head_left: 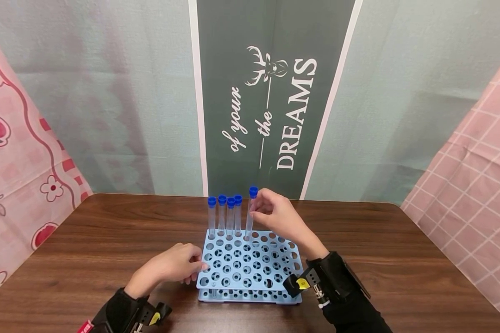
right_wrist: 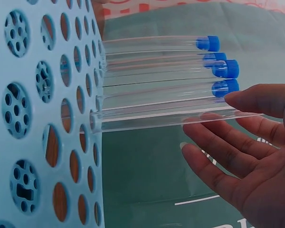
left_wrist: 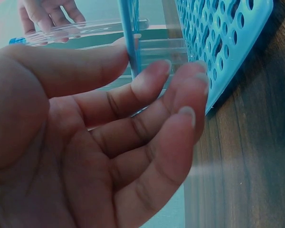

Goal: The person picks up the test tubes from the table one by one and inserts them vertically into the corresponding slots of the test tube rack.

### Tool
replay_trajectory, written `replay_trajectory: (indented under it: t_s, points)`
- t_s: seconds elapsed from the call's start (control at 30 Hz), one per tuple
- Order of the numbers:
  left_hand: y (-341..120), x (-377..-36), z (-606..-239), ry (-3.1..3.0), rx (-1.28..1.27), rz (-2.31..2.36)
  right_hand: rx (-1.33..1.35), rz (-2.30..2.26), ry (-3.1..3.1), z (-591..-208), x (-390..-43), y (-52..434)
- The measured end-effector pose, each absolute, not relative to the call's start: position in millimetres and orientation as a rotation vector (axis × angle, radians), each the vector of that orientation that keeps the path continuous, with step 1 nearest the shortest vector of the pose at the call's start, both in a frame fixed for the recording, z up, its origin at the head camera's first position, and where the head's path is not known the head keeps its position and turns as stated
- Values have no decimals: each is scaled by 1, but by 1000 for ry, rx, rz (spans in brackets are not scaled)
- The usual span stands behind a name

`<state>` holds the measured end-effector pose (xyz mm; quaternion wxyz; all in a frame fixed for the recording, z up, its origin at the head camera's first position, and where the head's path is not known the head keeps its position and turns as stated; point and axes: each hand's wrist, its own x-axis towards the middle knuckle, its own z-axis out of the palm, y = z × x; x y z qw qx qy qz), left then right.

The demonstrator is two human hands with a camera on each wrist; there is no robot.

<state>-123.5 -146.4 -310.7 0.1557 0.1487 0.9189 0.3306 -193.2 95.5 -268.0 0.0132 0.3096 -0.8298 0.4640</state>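
A light-blue test tube rack point(head_left: 251, 261) with rows of round holes stands on the table. My left hand point(head_left: 179, 263) pinches the left edge of its top plate between thumb and index finger; in the left wrist view the other fingers point(left_wrist: 156, 156) curl loosely below. My right hand point(head_left: 277, 212) holds a clear test tube point(head_left: 249, 222) with a blue cap near its upper part. The lower end of that tube stands in a hole of the back row, slightly tilted. Left of it, several blue-capped test tubes point(right_wrist: 152, 61) stand upright in the rack's back holes.
The rack rests on a dark wooden table point(head_left: 108, 231). A grey-green curtain point(head_left: 275, 101) with white lettering and a deer head hangs behind it. Pink patterned cloth point(head_left: 21, 152) hangs at the left, and pink checked cloth point(head_left: 475, 199) at the right.
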Motion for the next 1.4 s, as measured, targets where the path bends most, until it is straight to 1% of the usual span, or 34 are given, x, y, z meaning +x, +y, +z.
replay_trajectory:
  t_s: [0.53,1.4]
  points:
    - [-146,-123,-310,2639,437,938,948,1353,-2659,-283,-191,93]
    - [-146,-123,-310,2637,437,949,910,1286,-2724,-288,-187,90]
